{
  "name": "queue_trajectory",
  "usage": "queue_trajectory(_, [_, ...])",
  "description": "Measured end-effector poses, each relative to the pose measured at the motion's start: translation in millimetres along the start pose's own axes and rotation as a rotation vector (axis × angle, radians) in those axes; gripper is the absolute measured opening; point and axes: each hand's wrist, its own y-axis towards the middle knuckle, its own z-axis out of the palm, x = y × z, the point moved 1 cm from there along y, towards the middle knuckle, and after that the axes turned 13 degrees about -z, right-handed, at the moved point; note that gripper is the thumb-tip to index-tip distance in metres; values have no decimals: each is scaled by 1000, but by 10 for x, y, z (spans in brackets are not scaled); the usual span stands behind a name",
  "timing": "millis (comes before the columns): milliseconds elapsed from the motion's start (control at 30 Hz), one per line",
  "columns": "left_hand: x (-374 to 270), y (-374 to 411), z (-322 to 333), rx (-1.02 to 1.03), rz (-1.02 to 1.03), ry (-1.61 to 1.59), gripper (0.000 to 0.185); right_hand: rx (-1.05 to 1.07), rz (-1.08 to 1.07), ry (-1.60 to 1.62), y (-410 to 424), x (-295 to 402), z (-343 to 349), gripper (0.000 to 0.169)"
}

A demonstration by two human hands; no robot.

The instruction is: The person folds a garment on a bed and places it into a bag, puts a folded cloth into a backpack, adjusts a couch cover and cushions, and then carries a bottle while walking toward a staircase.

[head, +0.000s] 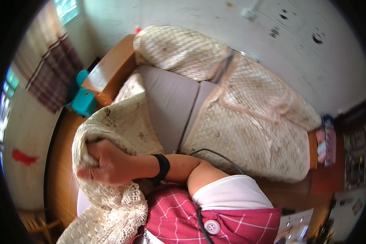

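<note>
My right hand (pixel 111 163) grips a bunched fold of a cream quilted sofa cover (pixel 122 125), with the arm reaching across my body to the left. A dark band circles that wrist. The cover hangs down at the lower left and ends in a crocheted lace trim (pixel 134 196). Its other side lies over the left part of the sofa seat. Beside it a bare grey seat cushion (pixel 170 97) shows. A second quilted cover (pixel 244 140) lies over the right part of the seat. My left hand is out of view.
The sofa's wooden armrest (pixel 109 67) stands at the left, near a turquoise plastic chair (pixel 84 99). Another quilted cover (pixel 180 48) drapes the backrest. A black cable (pixel 216 152) curves past my arm. A plaid-bottomed curtain (pixel 55 73) hangs at far left.
</note>
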Motion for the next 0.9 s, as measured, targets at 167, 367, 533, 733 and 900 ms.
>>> queue_trajectory(167, [36, 83, 424, 105, -25, 102, 36, -460, 59, -35, -31, 428, -1029, 21])
queue_trajectory(367, [27, 26, 1104, 190, -33, 235, 38, -788, -470, -381, -154, 1632, -2191, 25])
queue_trajectory(533, [-242, -103, 1999, 273, 23, 356, 40, -828, -751, -506, -332, 2709, -3512, 21])
queue_trajectory(733, [-1214, -552, 3930, 527, 363, 511, 42, -856, -692, -1043, -682, 4209, -5106, 30])
queue_trajectory(900, [-2023, -2568, 6436, 1066, 843, 421, 44, -845, -350, -1942, -1053, 6171, -6201, 36])
